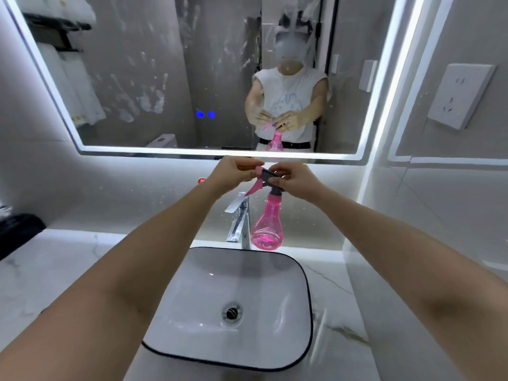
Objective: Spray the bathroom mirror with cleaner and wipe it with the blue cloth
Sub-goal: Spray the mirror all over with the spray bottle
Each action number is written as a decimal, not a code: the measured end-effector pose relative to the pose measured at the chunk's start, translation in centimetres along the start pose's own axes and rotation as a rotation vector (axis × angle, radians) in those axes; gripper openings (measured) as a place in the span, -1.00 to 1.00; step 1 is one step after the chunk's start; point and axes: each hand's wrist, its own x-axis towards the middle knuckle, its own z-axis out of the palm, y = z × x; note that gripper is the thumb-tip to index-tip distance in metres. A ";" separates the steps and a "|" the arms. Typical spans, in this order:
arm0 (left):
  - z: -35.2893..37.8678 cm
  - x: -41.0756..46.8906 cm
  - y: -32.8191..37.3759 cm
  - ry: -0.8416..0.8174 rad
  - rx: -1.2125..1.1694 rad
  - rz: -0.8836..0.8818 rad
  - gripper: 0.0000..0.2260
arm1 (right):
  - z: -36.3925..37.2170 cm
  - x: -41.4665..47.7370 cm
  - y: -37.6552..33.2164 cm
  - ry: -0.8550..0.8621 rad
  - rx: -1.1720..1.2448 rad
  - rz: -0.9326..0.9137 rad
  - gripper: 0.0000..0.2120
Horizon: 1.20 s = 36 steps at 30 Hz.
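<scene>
Right hand grips pink bottle head; left hand fingers pinch its nozzle, above sink, facing smeared mirror.

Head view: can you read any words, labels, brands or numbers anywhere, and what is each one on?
Nothing can be read as text.
red sticker on the wall beside the left hand: white marks, too blurred to read.
shirt print reflected in the mirror: pale blue graphic, unreadable.
spray bottle: no label shows.
blue dots on the mirror: lights only, no characters.
</scene>
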 end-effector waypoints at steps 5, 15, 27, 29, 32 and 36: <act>-3.7 -4.3 -0.8 0.104 -0.019 -0.082 -0.75 | 3.4 -0.5 -3.2 -0.093 -0.014 -0.094 -0.78; -11.8 -10.6 -2.3 0.183 -0.046 -0.143 -0.76 | 10.2 -0.4 -10.3 -0.156 0.041 -0.148 -0.77; -28.4 -19.3 -6.5 0.307 -0.171 -0.248 -0.75 | 25.3 0.4 -23.5 -0.146 0.494 -0.046 -0.84; -31.4 -21.1 -7.4 0.308 -0.172 -0.257 -0.77 | 28.6 0.0 -25.5 -0.198 0.514 -0.048 -0.79; -34.7 -22.7 -9.0 0.310 -0.175 -0.275 -0.79 | 32.7 -0.5 -27.2 -0.224 0.565 -0.028 -0.73; -36.8 -23.5 -11.1 0.319 -0.223 -0.286 -0.77 | 35.5 -0.8 -28.1 -0.233 0.738 0.112 -0.67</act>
